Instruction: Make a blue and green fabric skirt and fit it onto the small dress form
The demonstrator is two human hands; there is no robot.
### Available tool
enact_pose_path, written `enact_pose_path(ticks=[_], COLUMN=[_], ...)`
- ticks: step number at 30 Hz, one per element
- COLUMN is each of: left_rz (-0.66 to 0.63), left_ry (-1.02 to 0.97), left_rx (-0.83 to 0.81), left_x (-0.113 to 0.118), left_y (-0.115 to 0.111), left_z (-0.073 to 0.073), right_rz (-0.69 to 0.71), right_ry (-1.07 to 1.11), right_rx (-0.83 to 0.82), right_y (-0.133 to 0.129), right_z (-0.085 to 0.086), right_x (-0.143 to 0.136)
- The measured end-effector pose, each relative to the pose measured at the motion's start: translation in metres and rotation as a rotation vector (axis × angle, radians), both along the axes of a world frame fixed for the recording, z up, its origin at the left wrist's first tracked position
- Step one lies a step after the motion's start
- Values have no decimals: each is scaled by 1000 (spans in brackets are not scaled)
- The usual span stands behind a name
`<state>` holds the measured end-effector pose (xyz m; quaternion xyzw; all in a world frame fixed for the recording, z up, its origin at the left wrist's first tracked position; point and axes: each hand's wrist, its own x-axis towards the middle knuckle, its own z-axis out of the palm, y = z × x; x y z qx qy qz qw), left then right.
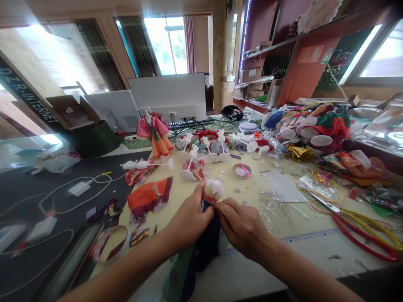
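Observation:
A small white doll mannequin stands upright between my hands over the cream work mat, with pale cloth at its chest. Dark blue cloth hangs below it, and green fabric shows lower down. My left hand is wrapped round the mannequin's body from the left. With its fingertips pinched together, my right hand presses at the mannequin's waist, where the blue cloth begins. Whatever fine piece lies between those fingertips is hidden. Left of my hands lies an orange cloth piece with a dark red border.
Scissors with red and yellow handles lie at right, by a ruler. A tape roll is at left. Farther back are a dressed doll, several white mannequins, a small bowl, a white card and a doll pile.

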<state>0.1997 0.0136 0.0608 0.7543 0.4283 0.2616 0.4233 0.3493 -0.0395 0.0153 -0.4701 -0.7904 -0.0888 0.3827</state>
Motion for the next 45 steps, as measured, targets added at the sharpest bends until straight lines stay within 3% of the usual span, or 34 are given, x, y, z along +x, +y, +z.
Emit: enact_pose_path(ticks=[8, 16, 22, 30, 45], left_rz=[-39, 12, 25, -14, 11], left_ry=[42, -184, -239, -264, -548], left_rx=[-52, -265, -343, -328, -670], left_x=[1, -1, -2, -2, -10], left_y=[-5, -5, -8, -7, -9], left_z=[8, 14, 15, 10, -1], right_rz=[3, 59, 73, 42, 191], right_ry=[-53, 43, 39, -149, 5], right_rx=[-34, -155, -239, -128, -358], right_y=[-2, -2, -1, -2, 0], right_z=[5, 7, 13, 17, 32], right_x=[0, 1, 3, 1, 23])
